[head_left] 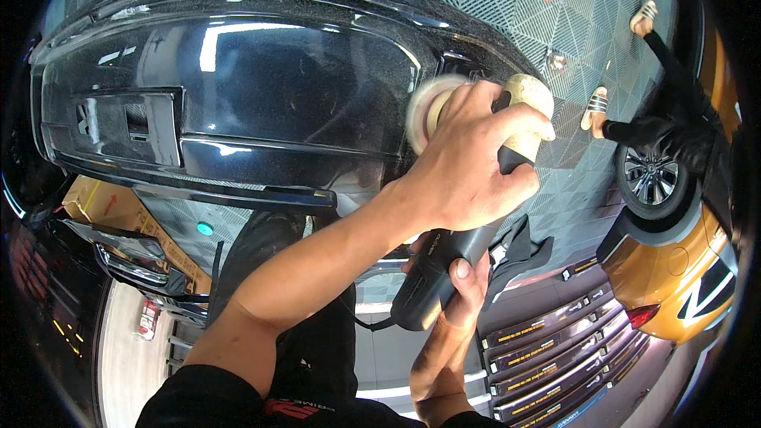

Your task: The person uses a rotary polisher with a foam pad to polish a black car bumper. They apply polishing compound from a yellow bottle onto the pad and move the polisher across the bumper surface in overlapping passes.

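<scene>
A black-bodied polisher (434, 273) with a cream-coloured, stained head (529, 95) lies across both my hands. My left hand (472, 154) wraps over the head end from above, its fingers closed around it. Lower down, my right hand (468, 281) grips the handle, with the thumb on top and the other fingers mostly hidden beneath. The round polishing pad (424, 115) looks smeared by motion and sits against the right end of a glossy black car bumper (301, 79). Fine dust speckles the bumper, which has a recessed plate area (154, 127) at its left.
A person in dark trousers and striped slides (594, 111) is at the right, beside an orange car (658, 269). Long boxes (547, 341) are stacked at lower right. A cardboard box (119, 206) and black car parts (135, 257) stand at left. A cord (371, 323) trails from the polisher.
</scene>
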Demonstrator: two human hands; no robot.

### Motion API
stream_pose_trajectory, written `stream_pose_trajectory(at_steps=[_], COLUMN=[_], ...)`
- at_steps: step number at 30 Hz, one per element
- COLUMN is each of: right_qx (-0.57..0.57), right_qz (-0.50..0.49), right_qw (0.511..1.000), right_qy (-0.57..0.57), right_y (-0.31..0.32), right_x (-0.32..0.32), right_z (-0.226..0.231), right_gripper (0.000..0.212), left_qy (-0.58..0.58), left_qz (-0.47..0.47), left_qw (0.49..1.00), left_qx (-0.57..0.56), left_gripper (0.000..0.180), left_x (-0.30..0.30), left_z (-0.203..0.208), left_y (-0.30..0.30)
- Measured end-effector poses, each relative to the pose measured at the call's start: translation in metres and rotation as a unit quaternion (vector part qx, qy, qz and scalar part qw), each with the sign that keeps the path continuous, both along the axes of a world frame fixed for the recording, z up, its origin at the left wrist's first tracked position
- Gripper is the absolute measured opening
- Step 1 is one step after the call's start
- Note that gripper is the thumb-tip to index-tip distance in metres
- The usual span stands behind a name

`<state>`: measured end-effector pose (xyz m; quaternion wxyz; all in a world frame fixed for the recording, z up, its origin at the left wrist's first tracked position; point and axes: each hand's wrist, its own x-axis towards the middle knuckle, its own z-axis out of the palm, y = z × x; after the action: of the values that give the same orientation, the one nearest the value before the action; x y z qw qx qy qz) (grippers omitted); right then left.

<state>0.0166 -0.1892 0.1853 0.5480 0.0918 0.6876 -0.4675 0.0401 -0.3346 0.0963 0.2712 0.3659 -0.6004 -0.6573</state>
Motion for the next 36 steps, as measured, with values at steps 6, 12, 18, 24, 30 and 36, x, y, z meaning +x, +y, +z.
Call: stream_pose_trajectory(at_steps=[6,12,18,24,30,36], right_qx=[-0.009,-0.010,0.005,-0.027,-0.017,-0.024], right_qz=[0.015,0.002,-0.008,0.003,-0.003,0.012], right_qw=[1.000,1.000,1.000,1.000,0.999,0.998], right_qy=[0.007,0.003,-0.005,-0.015,-0.033,-0.049], right_y=[-0.013,-0.007,0.006,-0.005,-0.014,-0.012], right_x=[-0.003,0.003,0.004,-0.004,-0.004,-0.006], right_z=[-0.008,-0.008,0.004,-0.011,-0.011,-0.011], right_gripper=[0.079,0.078,0.081,0.081,0.082,0.083], left_qy=[0.006,0.043,-0.008,0.010,0.021,0.006], left_qz=[0.019,0.021,-0.005,0.022,0.026,0.024], left_qw=[0.999,0.999,1.000,0.999,0.999,0.999], left_qx=[-0.032,-0.003,0.014,-0.030,-0.029,-0.043], left_gripper=[0.036,0.036,0.036,0.036,0.037,0.037], left_x=[0.002,0.005,0.002,-0.004,0.000,0.002], left_z=[-0.003,-0.005,0.004,-0.004,-0.007,-0.006], left_y=[-0.017,-0.013,0.008,-0.010,-0.016,-0.016])
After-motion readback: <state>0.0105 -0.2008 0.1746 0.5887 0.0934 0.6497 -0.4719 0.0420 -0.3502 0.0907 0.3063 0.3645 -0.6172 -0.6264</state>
